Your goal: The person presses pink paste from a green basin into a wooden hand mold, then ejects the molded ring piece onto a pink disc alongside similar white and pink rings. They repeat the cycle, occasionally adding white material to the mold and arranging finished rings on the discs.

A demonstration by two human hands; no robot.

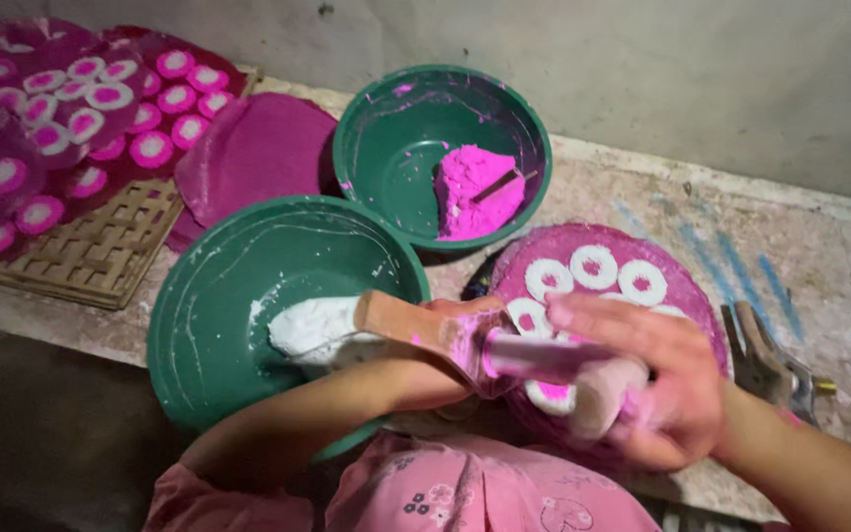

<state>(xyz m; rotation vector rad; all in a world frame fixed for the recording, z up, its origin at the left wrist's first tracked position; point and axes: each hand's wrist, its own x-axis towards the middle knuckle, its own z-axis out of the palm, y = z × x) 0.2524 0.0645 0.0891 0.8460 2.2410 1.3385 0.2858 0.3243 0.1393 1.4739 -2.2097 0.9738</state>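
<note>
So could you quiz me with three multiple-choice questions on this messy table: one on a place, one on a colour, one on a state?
1. Where is the pink paste?
A. far green bowl
B. woven tray
C. floor

2. What colour is the paste in the near bowl?
A. pink
B. white
C. blue

3. The right hand is:
A. empty
B. in a bowl
C. gripping a wooden tool

Answers: 1 A, the lump lies inside it. 2 B, it shows white against green. 3 C, fingers wrap the tool.

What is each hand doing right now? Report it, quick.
Left hand: mostly hidden behind the wooden mold; closed on it.
Right hand: closed on the pink-stained stick.
</note>
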